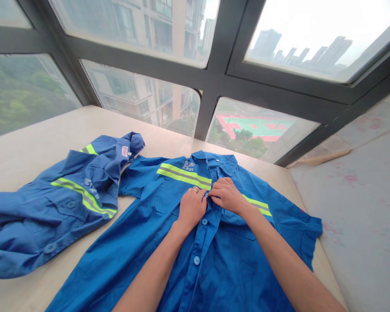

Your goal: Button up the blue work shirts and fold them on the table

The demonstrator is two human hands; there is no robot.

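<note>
A blue work shirt with short sleeves and yellow-green reflective bands lies spread out front side up, its collar at the far end. My left hand and my right hand meet at the front placket, level with the chest band. Between their fingertips a small button partly shows. Both hands are closed, pinching the placket there; the exact grip of the fingertips is partly hidden. Nearer to me, a button and a larger-looking button show on the placket.
A second blue work garment with reflective bands lies crumpled on the left of the pale sill. Grey window frames rise along the far side. A flower-patterned wall bounds the right.
</note>
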